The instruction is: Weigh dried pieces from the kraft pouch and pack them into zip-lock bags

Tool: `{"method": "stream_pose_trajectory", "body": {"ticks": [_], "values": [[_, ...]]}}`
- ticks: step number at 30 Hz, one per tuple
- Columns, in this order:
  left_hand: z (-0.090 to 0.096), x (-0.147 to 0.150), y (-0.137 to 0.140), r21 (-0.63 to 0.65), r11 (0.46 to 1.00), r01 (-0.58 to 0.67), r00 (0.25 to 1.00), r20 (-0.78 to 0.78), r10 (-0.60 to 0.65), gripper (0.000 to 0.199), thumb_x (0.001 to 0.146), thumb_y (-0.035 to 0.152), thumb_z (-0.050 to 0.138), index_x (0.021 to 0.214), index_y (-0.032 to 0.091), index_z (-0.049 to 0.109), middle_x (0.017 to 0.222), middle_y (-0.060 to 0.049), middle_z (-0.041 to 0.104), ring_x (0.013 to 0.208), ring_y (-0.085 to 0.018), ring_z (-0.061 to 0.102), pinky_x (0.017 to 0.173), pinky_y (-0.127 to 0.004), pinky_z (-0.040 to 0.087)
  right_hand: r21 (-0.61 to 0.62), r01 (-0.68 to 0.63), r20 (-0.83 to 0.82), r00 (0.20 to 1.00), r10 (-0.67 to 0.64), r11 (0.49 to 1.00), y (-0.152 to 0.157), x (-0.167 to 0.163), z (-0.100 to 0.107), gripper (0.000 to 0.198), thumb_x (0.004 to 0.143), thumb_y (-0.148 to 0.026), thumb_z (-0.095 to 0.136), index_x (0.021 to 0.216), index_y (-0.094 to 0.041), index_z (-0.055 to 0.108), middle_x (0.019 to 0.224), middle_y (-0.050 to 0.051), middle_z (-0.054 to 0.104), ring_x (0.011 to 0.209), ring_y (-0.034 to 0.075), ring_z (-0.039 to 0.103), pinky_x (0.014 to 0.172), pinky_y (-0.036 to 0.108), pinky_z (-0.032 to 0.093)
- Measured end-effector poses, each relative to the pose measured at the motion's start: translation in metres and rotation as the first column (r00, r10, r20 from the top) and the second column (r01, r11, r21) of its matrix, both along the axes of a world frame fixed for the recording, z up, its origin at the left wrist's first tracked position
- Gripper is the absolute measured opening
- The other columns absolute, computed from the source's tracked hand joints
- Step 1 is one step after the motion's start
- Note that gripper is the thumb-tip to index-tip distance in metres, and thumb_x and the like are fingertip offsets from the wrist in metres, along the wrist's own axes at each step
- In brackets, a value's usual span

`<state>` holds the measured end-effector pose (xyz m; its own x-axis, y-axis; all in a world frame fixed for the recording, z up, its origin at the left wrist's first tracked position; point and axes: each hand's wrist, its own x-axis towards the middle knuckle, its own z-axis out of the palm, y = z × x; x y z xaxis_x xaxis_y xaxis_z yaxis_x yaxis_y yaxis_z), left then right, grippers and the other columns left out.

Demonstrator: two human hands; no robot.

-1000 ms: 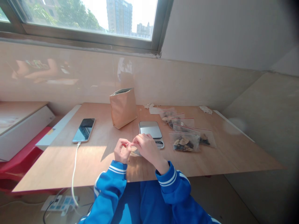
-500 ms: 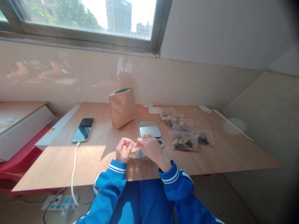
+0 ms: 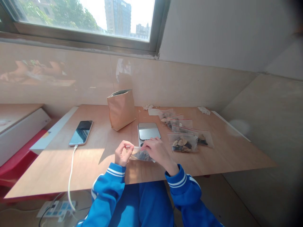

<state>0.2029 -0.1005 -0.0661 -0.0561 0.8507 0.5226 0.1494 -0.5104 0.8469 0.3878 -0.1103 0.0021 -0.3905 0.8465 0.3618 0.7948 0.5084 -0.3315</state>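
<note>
Between my hands, low over the near part of the table, is a clear zip bag [image 3: 140,155] with dark and pale dried pieces inside. My left hand [image 3: 123,153] pinches the left end of its top edge between thumb and fingers. Farther right along the same edge, my right hand [image 3: 157,151] is closed on the bag, its fingertips partly hidden. Just behind the bag lies a small kitchen scale [image 3: 149,131] with a shiny plate; my right hand covers part of its front. To the right, a filled zip bag [image 3: 182,143] lies flat.
An open brown paper pouch [image 3: 121,110] stands behind the scale to the left. Several more filled zip bags [image 3: 181,123] overlap at the right. A phone [image 3: 81,132] with a white cable [image 3: 71,176] lies at the left. Crumpled tissue [image 3: 204,110] sits at the back.
My right hand has slid rightward along the bag's top edge, away from my left hand, which keeps its pinch. More of the bag shows between them. The view has shifted slightly.
</note>
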Motion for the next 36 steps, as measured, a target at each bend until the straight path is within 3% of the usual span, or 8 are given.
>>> {"method": "stream_pose_trajectory", "body": {"ticks": [6,10,12,14,17,21,26,36], "values": [[0.002,0.003,0.0,-0.058,0.997,0.048,0.999,0.003,-0.048,0.02,0.082,0.034,0.064,0.084,0.015,0.068,0.081,-0.005,0.064,0.076,-0.017,0.061,0.069,-0.027,0.046,0.032,-0.027,0.025,0.999,0.026,0.999,-0.002,-0.003,-0.004,0.021,0.088,-0.009,0.06,0.073,-0.022,0.068,0.075,-0.002,0.07,0.073,0.015,0.058,0.075,0.031,0.032],[0.002,0.001,0.003,-0.067,0.994,0.083,0.997,0.0,-0.083,0.023,0.078,0.037,0.068,0.072,0.014,0.068,0.075,-0.004,0.062,0.074,-0.017,0.06,0.07,-0.028,0.047,-0.041,-0.012,-0.052,0.999,0.01,0.999,-0.006,0.008,0.001,0.007,0.086,-0.029,0.067,0.09,-0.024,0.07,0.084,0.0,0.072,0.079,0.018,0.06,0.078,0.033,0.035],[0.0,0.001,0.004,-0.086,0.994,0.071,0.997,0.013,-0.071,0.024,0.078,0.038,0.068,0.072,0.014,0.068,0.075,-0.004,0.061,0.074,-0.017,0.059,0.071,-0.028,0.047,-0.086,0.034,-0.163,0.985,-0.048,0.996,-0.007,0.021,-0.002,0.024,0.083,-0.036,0.07,0.104,-0.025,0.068,0.086,0.001,0.072,0.081,0.019,0.06,0.08,0.034,0.038],[-0.001,0.0,0.004,-0.112,0.992,0.059,0.998,0.027,-0.057,0.025,0.079,0.039,0.066,0.073,0.014,0.067,0.076,-0.004,0.061,0.075,-0.017,0.059,0.071,-0.028,0.047,-0.13,0.08,-0.313,0.942,-0.118,0.988,-0.01,0.036,-0.011,0.031,0.082,-0.039,0.07,0.108,-0.024,0.066,0.088,0.003,0.07,0.083,0.02,0.06,0.081,0.035,0.042],[-0.003,-0.002,0.005,-0.154,0.985,0.079,0.997,0.034,-0.075,0.027,0.08,0.04,0.066,0.076,0.013,0.067,0.078,-0.004,0.062,0.075,-0.017,0.06,0.071,-0.028,0.048,-0.244,0.099,-0.508,0.834,-0.214,0.965,-0.016,0.052,-0.031,0.024,0.083,-0.04,0.066,0.098,-0.021,0.068,0.093,0.004,0.07,0.086,0.02,0.061,0.081,0.034,0.047],[-0.005,-0.002,0.005,-0.199,0.972,0.125,0.992,0.043,-0.119,0.029,0.079,0.042,0.066,0.08,0.013,0.068,0.081,-0.005,0.063,0.076,-0.017,0.06,0.069,-0.027,0.048,-0.34,0.108,-0.63,0.711,-0.312,0.934,-0.023,0.051,-0.054,0.021,0.082,-0.041,0.064,0.086,-0.02,0.07,0.086,0.003,0.07,0.083,0.02,0.062,0.082,0.034,0.049],[-0.006,-0.002,0.006,-0.231,0.964,0.131,0.991,0.052,-0.122,0.028,0.078,0.041,0.067,0.079,0.014,0.066,0.078,-0.004,0.063,0.076,-0.017,0.06,0.068,-0.026,0.048,-0.29,0.14,-0.72,0.619,-0.312,0.947,-0.024,0.036,-0.063,0.024,0.084,-0.042,0.062,0.088,-0.021,0.071,0.09,0.005,0.071,0.084,0.02,0.064,0.081,0.034,0.051],[-0.005,0.001,0.003,-0.252,0.963,0.097,0.995,0.047,-0.087,0.024,0.077,0.038,0.068,0.076,0.014,0.064,0.076,-0.002,0.063,0.075,-0.017,0.06,0.073,-0.027,0.046,-0.136,0.226,-0.77,0.589,-0.246,0.965,-0.022,0.024,-0.065,0.018,0.084,-0.037,0.062,0.078,-0.021,0.066,0.079,0.003,0.066,0.078,0.019,0.061,0.071,0.031,0.049]]}}
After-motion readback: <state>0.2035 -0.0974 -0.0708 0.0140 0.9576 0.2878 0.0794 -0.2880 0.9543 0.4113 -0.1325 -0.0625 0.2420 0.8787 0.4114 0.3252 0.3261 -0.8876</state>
